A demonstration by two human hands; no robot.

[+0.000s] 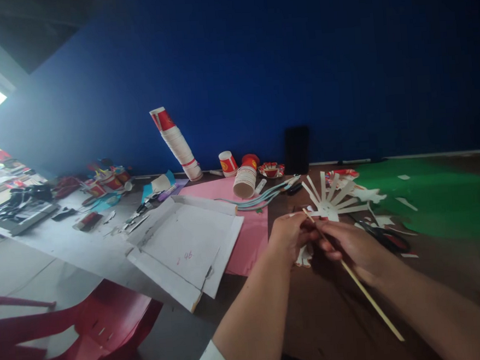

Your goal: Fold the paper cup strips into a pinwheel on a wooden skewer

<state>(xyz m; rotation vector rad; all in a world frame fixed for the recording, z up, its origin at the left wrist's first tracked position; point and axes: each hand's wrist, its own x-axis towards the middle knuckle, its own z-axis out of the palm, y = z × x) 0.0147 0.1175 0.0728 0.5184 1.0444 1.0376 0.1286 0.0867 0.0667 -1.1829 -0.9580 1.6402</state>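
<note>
Our right hand (347, 244) has its grip closed on a thin wooden stick (366, 290), slanting over the worktop (327, 316). Our left hand (289, 232) curls by its far end; we cannot tell what it holds. Just beyond, white paper strips (328, 209) are already cut and fanned; whether the stick joins them is hidden. Scissors (386, 239) lie nearby; stacked cups (178, 146) look uncut.

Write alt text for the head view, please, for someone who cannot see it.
A person's left hand and right hand meet at a thin stick above a brown table, near fanned white paper strips. To the left are a shallow white box and stacked cups.
</note>
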